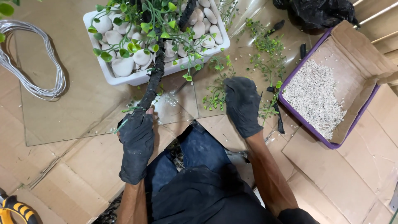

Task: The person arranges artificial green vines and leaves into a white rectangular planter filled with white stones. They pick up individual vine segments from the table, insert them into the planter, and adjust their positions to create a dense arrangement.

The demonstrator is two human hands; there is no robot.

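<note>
My left hand point(137, 139), in a black glove, grips the lower end of a black wrapped artificial branch point(155, 74) that rises into a white rectangular planter point(124, 78). The planter holds white pebbles point(124, 64) and green artificial leaves point(145, 29). My right hand point(241, 103), also in a black glove, rests palm down on loose green leafy sprigs point(215, 95) lying on clear plastic sheeting over cardboard. Whether its fingers hold a sprig is hidden.
A purple tray lined with cardboard point(365, 62) holds white gravel point(315, 95) at right. A coil of grey wire point(29, 62) lies at left. A black bag point(319, 12) sits top right. A yellow and black tool point(14, 209) shows bottom left. Cardboard point(74, 178) covers the floor.
</note>
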